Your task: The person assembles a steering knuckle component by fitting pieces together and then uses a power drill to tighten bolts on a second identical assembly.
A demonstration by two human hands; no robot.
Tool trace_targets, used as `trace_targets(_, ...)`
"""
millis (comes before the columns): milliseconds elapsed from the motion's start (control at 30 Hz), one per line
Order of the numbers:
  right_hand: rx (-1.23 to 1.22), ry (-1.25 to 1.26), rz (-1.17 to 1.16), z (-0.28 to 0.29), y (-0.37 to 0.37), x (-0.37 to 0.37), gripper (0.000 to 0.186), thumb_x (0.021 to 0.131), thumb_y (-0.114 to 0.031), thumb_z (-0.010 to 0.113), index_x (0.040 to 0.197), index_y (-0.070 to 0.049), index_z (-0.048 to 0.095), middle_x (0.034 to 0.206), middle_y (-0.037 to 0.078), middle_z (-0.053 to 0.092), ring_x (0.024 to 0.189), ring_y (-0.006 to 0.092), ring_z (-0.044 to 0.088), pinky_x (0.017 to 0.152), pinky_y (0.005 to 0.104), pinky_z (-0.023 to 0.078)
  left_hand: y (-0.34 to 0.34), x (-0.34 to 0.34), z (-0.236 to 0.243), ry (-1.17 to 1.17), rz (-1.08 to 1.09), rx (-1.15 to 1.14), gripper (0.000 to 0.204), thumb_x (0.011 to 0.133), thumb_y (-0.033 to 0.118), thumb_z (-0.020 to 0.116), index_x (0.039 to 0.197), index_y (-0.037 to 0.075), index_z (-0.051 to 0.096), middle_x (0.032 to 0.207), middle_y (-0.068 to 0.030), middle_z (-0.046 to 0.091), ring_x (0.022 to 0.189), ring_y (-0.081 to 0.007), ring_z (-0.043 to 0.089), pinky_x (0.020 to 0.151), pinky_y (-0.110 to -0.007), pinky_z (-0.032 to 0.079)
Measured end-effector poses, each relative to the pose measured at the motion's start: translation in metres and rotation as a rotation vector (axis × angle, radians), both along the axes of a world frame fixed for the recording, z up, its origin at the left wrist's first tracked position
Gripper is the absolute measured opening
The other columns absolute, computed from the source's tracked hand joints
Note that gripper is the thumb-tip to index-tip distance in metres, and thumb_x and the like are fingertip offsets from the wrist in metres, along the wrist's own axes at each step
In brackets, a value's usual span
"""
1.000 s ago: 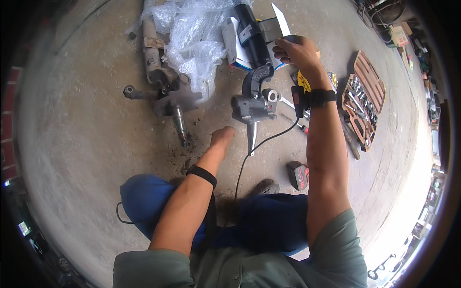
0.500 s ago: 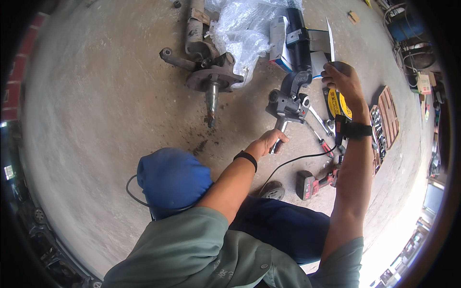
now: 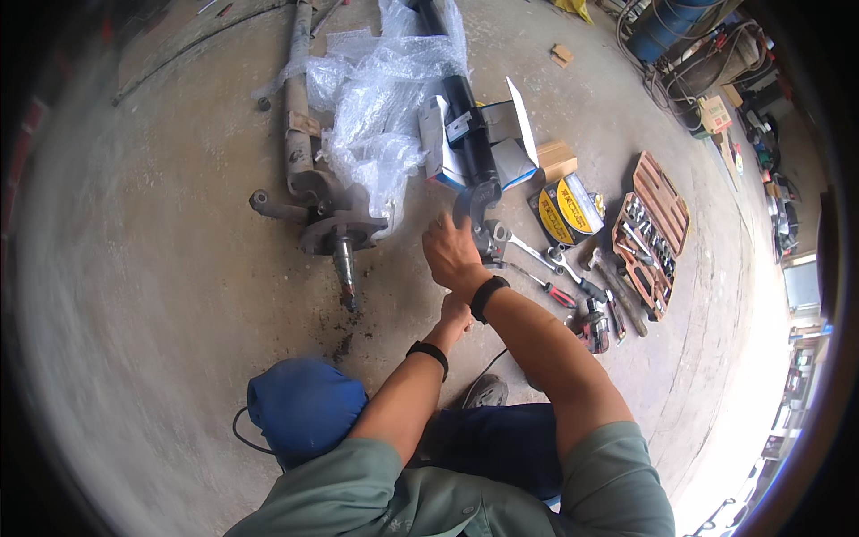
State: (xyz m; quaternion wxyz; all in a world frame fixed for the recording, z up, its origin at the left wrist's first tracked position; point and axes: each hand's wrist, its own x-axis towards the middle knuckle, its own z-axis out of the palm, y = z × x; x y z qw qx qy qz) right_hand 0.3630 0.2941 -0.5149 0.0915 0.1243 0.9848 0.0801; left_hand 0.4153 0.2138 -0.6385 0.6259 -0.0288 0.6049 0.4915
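Right grip (image 3: 449, 251): fingers curled against the black knuckle (image 3: 491, 254); I cannot tell whether they clasp it or only rest there.
Left grip (image 3: 455, 313): just below the right grip, fingers bent; anything inside them is hidden, so I cannot tell whether it grasps something.
Black tube (image 3: 460, 116): beyond the right grip, lying across an open white carton (image 3: 517, 164).
Rusty axle (image 3: 298, 103): left of both grips, on the floor, its bare spindle (image 3: 344, 266) pointing nearer.
Bubble wrap (image 3: 371, 98): beyond the grips, between tube and axle.
Loose tools: right of the grips, including a red-handled screwdriver (image 3: 561, 296), none visibly held; a brown socket case (image 3: 669, 192) lies open farther right.
Joint progress: the knuckle appears already set at the tube's end; whether fastening is finished or left to do, I cannot tell.
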Motion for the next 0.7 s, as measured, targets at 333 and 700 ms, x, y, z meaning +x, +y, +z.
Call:
trace_targets(333,-0.67,0.519,0.046,0.03,0.091,0.071,0.019,0.07,-0.022,0.073,0.074,-0.005,0.066,0.078,0.013,0.065,0.084,0.0288,0.06,0.073,0.0397,0.049,-0.007,-0.014,0.109,0.554,-0.4,-0.14,0.041,0.077,0.027,0.056,0.087,-0.011,0.068,0.087,-0.0353,0.066,0.094,-0.0442,0.067,0.083,-0.046,0.052)
trace_targets(700,-0.597,0.754,-0.368,0.005,0.085,0.084,0.02,0.073,-0.019,0.072,0.077,0.0,0.065,0.078,0.018,0.062,0.078,0.0354,0.061,0.074,0.0426,0.05,-0.001,0.008,0.1,0.377,-0.064,-0.073,0.021,0.079,0.018,0.066,0.069,0.005,0.053,0.055,-0.0022,0.05,0.04,-0.0139,0.046,0.039,-0.033,0.034)
